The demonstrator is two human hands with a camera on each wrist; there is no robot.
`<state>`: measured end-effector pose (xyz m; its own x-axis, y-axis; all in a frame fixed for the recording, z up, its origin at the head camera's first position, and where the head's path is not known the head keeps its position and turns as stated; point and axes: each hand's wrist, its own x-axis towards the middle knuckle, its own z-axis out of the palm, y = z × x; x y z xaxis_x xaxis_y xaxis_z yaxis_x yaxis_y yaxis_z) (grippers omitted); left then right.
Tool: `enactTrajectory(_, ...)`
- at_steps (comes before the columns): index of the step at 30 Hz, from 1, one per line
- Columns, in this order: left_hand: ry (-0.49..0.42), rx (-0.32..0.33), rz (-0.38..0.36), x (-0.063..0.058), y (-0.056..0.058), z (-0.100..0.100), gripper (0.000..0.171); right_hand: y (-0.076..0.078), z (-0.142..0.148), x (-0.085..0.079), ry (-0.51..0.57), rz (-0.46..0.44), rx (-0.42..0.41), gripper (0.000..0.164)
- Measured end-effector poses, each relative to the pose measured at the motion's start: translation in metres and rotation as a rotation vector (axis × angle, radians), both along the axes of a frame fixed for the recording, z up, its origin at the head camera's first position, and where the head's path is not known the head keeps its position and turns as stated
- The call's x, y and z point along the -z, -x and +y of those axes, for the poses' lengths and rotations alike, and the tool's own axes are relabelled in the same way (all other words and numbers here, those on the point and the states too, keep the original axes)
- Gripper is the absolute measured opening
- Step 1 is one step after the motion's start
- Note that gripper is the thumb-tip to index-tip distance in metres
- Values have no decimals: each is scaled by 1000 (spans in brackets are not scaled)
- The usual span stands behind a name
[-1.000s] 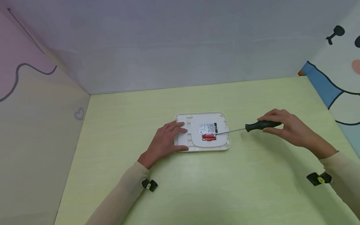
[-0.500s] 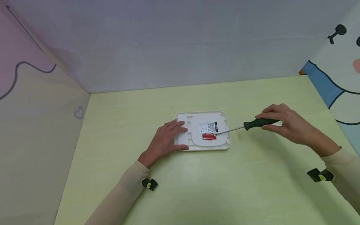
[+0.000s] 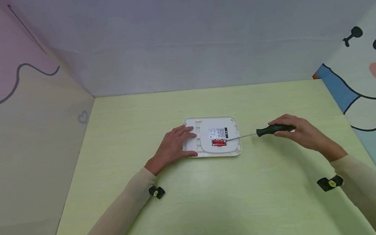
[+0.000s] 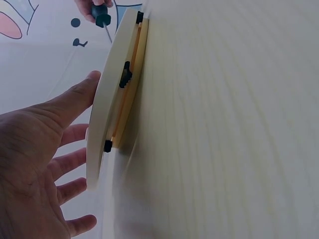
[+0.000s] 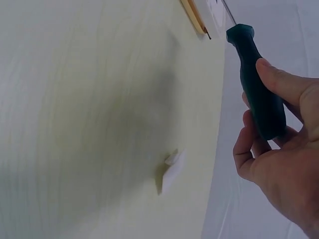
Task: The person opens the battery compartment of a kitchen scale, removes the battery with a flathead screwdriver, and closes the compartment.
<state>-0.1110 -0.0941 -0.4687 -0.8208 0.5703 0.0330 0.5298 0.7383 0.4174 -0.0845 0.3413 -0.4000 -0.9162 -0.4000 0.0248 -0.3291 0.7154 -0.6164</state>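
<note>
A flat white rectangular device (image 3: 232,133), underside up, lies on the table with a label and an uncovered battery compartment. Red batteries (image 3: 219,142) sit in that compartment. My left hand (image 3: 173,144) rests on the device's left end, fingers spread and fairly straight, thumb toward the near edge. In the right wrist view, my right hand (image 5: 284,144) holds a screwdriver (image 5: 259,89) by its dark green handle, between thumb and fingers. The shaft slants down leftward, its tip at the right end of the batteries. Whether the tip touches a battery is too small to tell.
A small white piece (image 5: 173,169) lies on the table in the right wrist view; its kind is unclear. The pale yellow-green table (image 3: 210,193) meets a grey back wall (image 3: 184,44) and patterned side walls.
The right hand rose slightly, tilting the screwdriver more steeply, then came back down with the handle lower. The tip stays at the batteries' right end. The left hand and device look unmoved.
</note>
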Motion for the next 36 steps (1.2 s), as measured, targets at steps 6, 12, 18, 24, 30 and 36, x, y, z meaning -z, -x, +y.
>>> enactTrajectory(6, 4, 7, 7, -2, 0, 2, 65, -2, 8, 11, 52, -139, 114, 33)
enactTrajectory(12, 0, -1, 6, -3, 0, 2, 65, -3, 8, 8, 42, -110, 118, 33)
enactTrajectory(18, 6, 0, 9, -4, 1, 3, 65, -3, 8, 3, 33, -67, 107, 33)
enactTrajectory(24, 11, -7, 6, -4, 0, 2, 66, -4, 11, 1, 26, -71, 143, 34)
enactTrajectory(30, 26, -12, -3, -3, -1, 2, 66, -6, 11, 4, 32, -70, 181, 34)
enactTrajectory(36, 19, -13, 4, 0, -2, 1, 66, -7, 3, 8, 92, -30, 234, 33)
